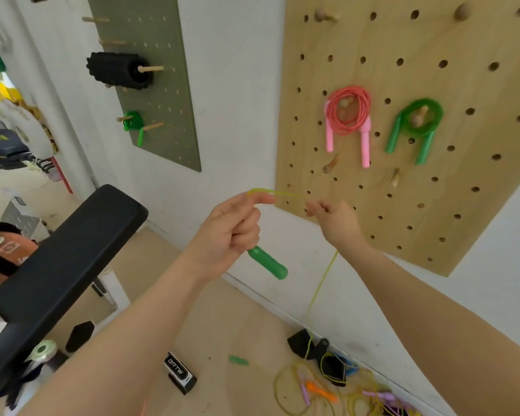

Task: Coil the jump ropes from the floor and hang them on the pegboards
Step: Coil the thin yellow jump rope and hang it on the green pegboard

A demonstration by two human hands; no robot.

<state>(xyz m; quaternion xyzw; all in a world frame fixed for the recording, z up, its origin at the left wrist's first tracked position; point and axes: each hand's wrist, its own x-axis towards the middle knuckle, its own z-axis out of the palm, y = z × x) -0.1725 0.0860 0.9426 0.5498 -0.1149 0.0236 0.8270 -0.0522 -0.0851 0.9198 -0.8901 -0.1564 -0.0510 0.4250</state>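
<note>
My left hand [231,229] grips a green jump rope handle [267,262], which sticks out below the fist. The thin yellow-green cord [321,283] runs over my left index finger to my right hand [333,217], which pinches it, then drops to the floor. Its second green handle [238,360] lies on the floor. A coiled red rope with pink handles [347,115] and a coiled green rope [415,124] hang on pegs of the wooden pegboard [433,190]. Several tangled ropes [327,391] lie on the floor by the wall.
A green pegboard [162,94] to the left carries a black foam roller [117,70] and a small green coil [132,121]. A black padded bench [57,265] stands at left. Black items [315,349] and a black box [180,373] lie on the floor.
</note>
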